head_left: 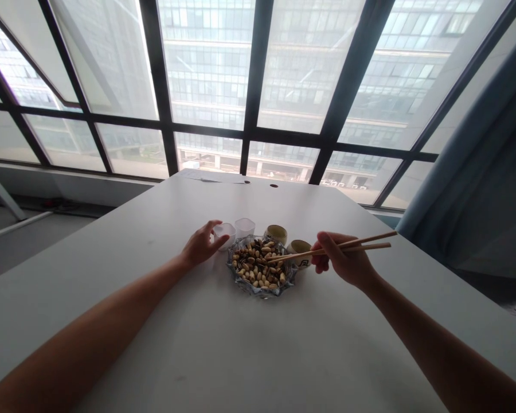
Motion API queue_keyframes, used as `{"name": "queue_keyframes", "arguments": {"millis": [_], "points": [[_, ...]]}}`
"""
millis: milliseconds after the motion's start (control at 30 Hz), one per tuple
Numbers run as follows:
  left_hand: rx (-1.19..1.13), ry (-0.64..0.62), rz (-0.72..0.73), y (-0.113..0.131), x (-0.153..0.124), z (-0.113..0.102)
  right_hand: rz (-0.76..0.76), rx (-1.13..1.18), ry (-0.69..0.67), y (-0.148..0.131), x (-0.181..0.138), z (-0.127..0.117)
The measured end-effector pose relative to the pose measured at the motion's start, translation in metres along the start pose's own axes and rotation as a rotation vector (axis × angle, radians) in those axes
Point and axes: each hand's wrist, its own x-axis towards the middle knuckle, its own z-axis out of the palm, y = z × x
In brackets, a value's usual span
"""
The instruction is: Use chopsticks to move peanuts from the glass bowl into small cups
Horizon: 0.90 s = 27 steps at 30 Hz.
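A clear glass dish (262, 291) filled with mixed nuts and seeds (258, 265) sits in the middle of the white table (223, 344). My right hand (346, 261) grips a pair of wooden chopsticks (348, 246), whose tips reach over the dish's right side. My left hand (200, 244) rests at the dish's left, thumb and fingers around a small white cup (225, 232). A second white cup (245, 226) and two tan ceramic cups (276, 233) (300, 248) stand just behind the dish.
A large window with dark frames (258, 137) rises beyond the table's far edge. A blue-grey curtain (477, 189) hangs at the right. Small dark marks (274, 185) lie near the table's far edge.
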Motion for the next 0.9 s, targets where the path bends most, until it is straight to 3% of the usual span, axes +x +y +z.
{"name": "queue_keyframes", "arguments": {"millis": [200, 333, 633, 900], "points": [[0.0, -0.001, 0.002, -0.001, 0.0, 0.001, -0.106, -0.17, -0.191, -0.004, -0.006, 0.007], [0.0, -0.005, 0.001, -0.001, 0.001, 0.001, -0.198, -0.21, -0.222, 0.0, -0.007, 0.008], [0.005, -0.002, 0.004, 0.001, 0.0, -0.001, -0.071, 0.046, 0.171, 0.007, 0.001, 0.002], [0.011, -0.003, 0.003, 0.004, 0.0, -0.003, 0.227, 0.388, 0.313, 0.039, 0.014, 0.007]]}}
